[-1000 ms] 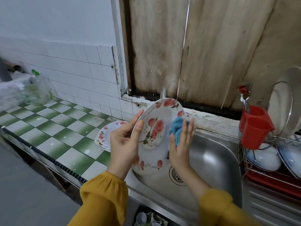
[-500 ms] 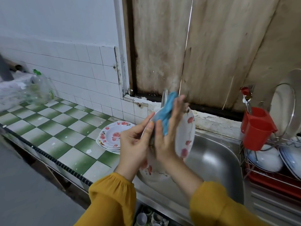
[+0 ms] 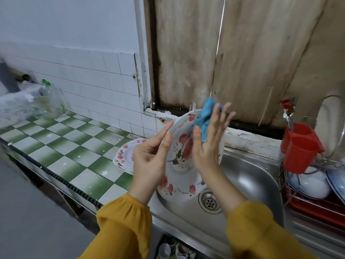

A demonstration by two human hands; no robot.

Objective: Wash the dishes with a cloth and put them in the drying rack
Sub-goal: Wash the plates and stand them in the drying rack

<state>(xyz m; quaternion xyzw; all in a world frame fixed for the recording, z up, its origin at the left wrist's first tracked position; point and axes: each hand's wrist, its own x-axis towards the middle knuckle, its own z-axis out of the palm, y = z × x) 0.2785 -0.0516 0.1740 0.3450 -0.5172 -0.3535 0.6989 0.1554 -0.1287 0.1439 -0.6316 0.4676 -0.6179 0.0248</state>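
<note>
Over the sink [image 3: 252, 182], left of the drying rack [image 3: 315, 210], floral plate [image 3: 179, 186] held tilted; left hand [image 3: 149, 163] grip clenched on its left rim, right hand [image 3: 207, 148] flat, grip released, presses blue cloth [image 3: 204, 116] against plate's upper face.

White tiled wall [image 3: 97, 75] ran across the left, painted wall [image 3: 65, 21] above it. Stained wooden boards [image 3: 242, 53] filled the upper right. Green-white checkered counter [image 3: 61, 146] at left, grey floor [image 3: 28, 221] lower left.
</note>
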